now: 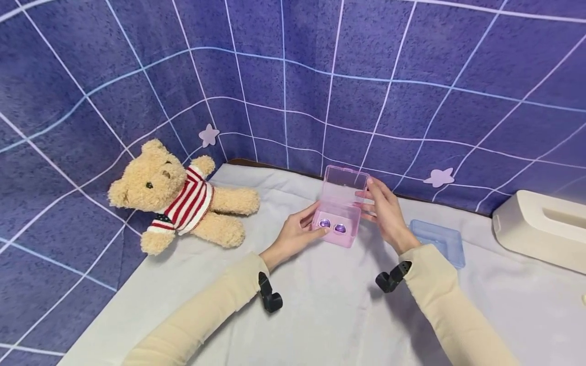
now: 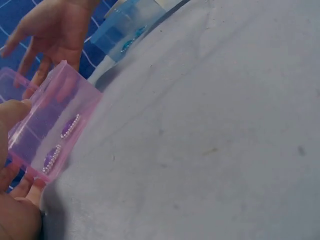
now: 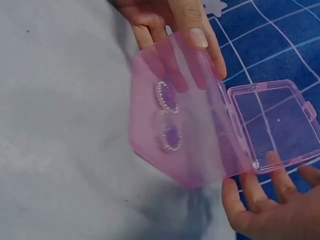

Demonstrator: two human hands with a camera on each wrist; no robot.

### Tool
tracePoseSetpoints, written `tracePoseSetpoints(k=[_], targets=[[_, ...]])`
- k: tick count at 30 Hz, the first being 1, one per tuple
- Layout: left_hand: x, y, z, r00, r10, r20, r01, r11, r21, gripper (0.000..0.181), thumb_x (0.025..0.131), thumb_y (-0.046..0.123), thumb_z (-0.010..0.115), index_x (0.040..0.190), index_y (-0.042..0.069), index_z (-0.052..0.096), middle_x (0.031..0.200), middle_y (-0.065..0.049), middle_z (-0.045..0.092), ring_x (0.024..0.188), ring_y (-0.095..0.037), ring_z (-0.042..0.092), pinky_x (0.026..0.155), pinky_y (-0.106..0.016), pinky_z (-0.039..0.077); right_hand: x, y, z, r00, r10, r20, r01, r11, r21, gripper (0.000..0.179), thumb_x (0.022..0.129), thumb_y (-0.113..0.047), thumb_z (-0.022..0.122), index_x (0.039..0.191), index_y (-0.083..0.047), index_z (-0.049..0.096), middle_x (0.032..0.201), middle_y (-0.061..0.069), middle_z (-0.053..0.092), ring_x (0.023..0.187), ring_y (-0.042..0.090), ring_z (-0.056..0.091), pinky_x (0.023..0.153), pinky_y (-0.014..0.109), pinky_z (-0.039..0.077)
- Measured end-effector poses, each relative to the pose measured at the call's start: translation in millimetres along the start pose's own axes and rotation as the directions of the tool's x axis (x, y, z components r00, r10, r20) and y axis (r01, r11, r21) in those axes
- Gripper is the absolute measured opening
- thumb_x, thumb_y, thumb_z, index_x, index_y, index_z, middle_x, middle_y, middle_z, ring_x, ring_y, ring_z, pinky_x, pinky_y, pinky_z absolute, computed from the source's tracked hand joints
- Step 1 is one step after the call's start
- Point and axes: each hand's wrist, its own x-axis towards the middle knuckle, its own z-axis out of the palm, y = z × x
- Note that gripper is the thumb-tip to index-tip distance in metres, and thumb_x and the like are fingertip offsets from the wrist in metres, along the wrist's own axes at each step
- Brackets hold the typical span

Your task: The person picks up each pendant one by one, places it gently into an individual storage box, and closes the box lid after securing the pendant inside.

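A clear pink plastic box (image 1: 336, 239) stands with its hinged lid (image 1: 344, 184) raised. Inside lie two purple oval gems (image 1: 340, 229) edged with small pale beads. My left hand (image 1: 296, 235) grips the box's left side, the thumb over the near rim and the fingers along its far side. At the opposite side is my right hand (image 1: 386, 216), its fingers extended beside the hinge and lid. In the right wrist view, fingertips (image 3: 250, 192) of that hand touch the box near the hinge.
Right of the right hand lies a blue clear box (image 1: 441, 241); the left wrist view shows blue beaded pieces (image 2: 134, 40) in it. A teddy bear (image 1: 183, 198) in a striped sweater lies left. A cream tissue box (image 1: 540, 229) stands far right, below a blue grid-patterned curtain (image 1: 306, 81).
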Motion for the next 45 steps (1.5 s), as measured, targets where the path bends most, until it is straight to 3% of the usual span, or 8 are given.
tracePoseSetpoints(k=[5,10,16,21,23,26,33,45], targets=[[1.0,-0.2,0.2,1.000,-0.003,-0.009,0.003,1.000,-0.013,0.074,0.081,0.002,0.074,0.147,0.008,0.039,0.152,-0.013,0.040,0.135,-0.028,0.046,0.110,-0.030,0.043,2.0,-5,7,0.999,0.023,-0.030,-0.026,0.996,-0.088,0.074,0.092,-0.067,0.040,0.137,-0.009,0.053,0.135,0.022,0.055,0.108,0.026,0.065,0.091,0.039,0.055],[2.1,1.4,2.2,1.000,-0.011,0.001,0.011,1.000,-0.016,0.075,0.081,0.002,0.074,0.147,0.008,0.039,0.150,-0.014,0.042,0.135,-0.027,0.045,0.110,-0.029,0.043,2.3,-5,3,0.999,0.032,-0.021,-0.034,0.996,-0.080,0.069,0.093,-0.060,0.049,0.131,-0.002,0.057,0.124,0.012,0.063,0.103,0.019,0.066,0.087,0.031,0.056],[3.5,3.3,-0.4,1.000,-0.004,-0.008,0.004,0.999,-0.046,0.087,0.080,-0.001,0.075,0.152,0.017,0.029,0.147,-0.020,0.044,0.135,-0.034,0.045,0.113,-0.039,0.041,-1.1,-1,-7,0.988,-0.021,0.154,0.034,0.996,-0.083,0.054,0.099,-0.035,0.052,0.131,0.008,0.051,0.129,0.015,0.059,0.110,0.015,0.062,0.105,0.035,0.049],[6.6,6.5,-5.4,1.000,0.017,0.013,-0.017,1.000,0.006,0.097,0.078,0.000,0.078,0.152,0.034,0.025,0.143,-0.022,0.048,0.133,-0.035,0.047,0.112,-0.041,0.042,-4.0,5,-15,0.954,-0.083,0.290,0.162,0.952,-0.260,0.042,0.093,-0.019,0.063,0.130,0.000,0.055,0.135,0.017,0.056,0.120,0.019,0.057,0.102,0.021,0.048],[7.9,8.1,-6.9,0.999,0.023,0.029,-0.024,0.999,0.027,0.096,0.076,-0.001,0.078,0.151,0.033,0.028,0.141,-0.020,0.050,0.131,-0.033,0.049,0.110,-0.040,0.044,-4.1,8,-16,0.941,-0.102,0.323,0.205,0.931,-0.302,0.046,0.088,-0.015,0.069,0.130,-0.002,0.056,0.136,0.016,0.056,0.123,0.023,0.056,0.098,0.018,0.049],[9.0,11.1,-7.2,0.999,0.017,0.040,-0.019,0.998,0.057,0.089,0.077,0.002,0.079,0.149,0.029,0.035,0.141,-0.016,0.051,0.131,-0.031,0.050,0.110,-0.038,0.045,-4.5,13,-16,0.925,-0.115,0.361,0.214,0.945,-0.248,0.053,0.082,-0.004,0.071,0.131,0.005,0.052,0.143,0.018,0.049,0.131,0.034,0.049,0.106,0.028,0.048],[11.4,13.0,-1.5,1.000,-0.006,-0.006,0.007,0.983,0.186,0.058,0.090,0.026,0.069,0.143,0.024,0.047,0.143,-0.009,0.052,0.131,-0.027,0.052,0.112,-0.035,0.043,-8.5,24,-16,0.921,-0.141,0.364,0.238,0.941,-0.239,0.063,0.073,0.009,0.073,0.131,0.010,0.049,0.153,0.021,0.033,0.140,0.042,0.034,0.118,0.049,0.031],[11.4,5.9,6.4,1.000,0.021,-0.005,-0.020,0.983,0.181,0.057,0.088,0.019,0.071,0.141,0.021,0.049,0.143,-0.013,0.051,0.130,-0.030,0.052,0.107,-0.035,0.048,-17.2,35,-17,0.929,-0.194,0.315,0.274,0.932,-0.235,0.050,0.082,0.002,0.070,0.128,0.010,0.052,0.152,0.021,0.033,0.141,0.038,0.033,0.117,0.046,0.032]])
